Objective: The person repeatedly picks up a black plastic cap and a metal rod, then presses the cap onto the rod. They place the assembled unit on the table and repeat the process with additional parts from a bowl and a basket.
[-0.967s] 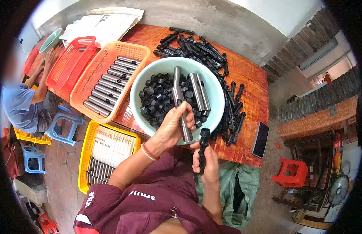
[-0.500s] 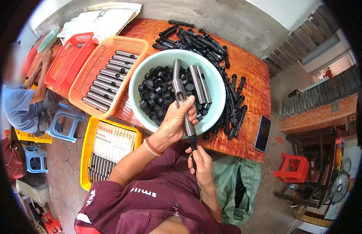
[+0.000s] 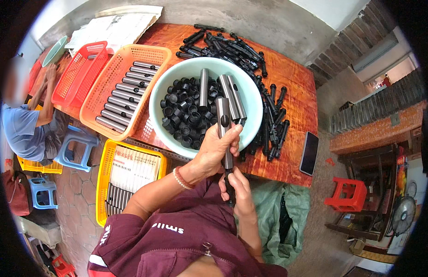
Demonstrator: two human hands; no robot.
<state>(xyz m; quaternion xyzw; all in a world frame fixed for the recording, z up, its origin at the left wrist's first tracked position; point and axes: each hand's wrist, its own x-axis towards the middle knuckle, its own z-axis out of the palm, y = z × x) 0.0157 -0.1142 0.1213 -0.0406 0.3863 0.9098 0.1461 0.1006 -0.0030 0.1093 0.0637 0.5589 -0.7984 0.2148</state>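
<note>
My left hand (image 3: 217, 150) is closed around a silver metal tube (image 3: 223, 113) that has a dark oval hole in its side. The tube slants over the near rim of the pale green bowl (image 3: 155, 127). At its lower end, my right hand (image 3: 239, 190) grips a slim black plastic fitting (image 3: 231, 196), in line with the tube and meeting it. How deep the fitting sits in the tube is hidden by my fingers. Inside the bowl lie many small black caps (image 3: 179, 111) and several loose metal tubes (image 3: 204, 87).
Black plastic fittings (image 3: 241, 53) are heaped behind and right of the bowl. An orange basket (image 3: 164, 55) holds a row of tubes; a red basket (image 3: 61, 87) stands beside it. A yellow basket (image 3: 101, 184) is below. A phone (image 3: 309, 153) lies at right. Another person (image 3: 27, 124) sits at left.
The held tube has come down toward me and slightly right, away from the tube lying in the bowl. My right hand and the black fitting have shifted slightly downward with it.
</note>
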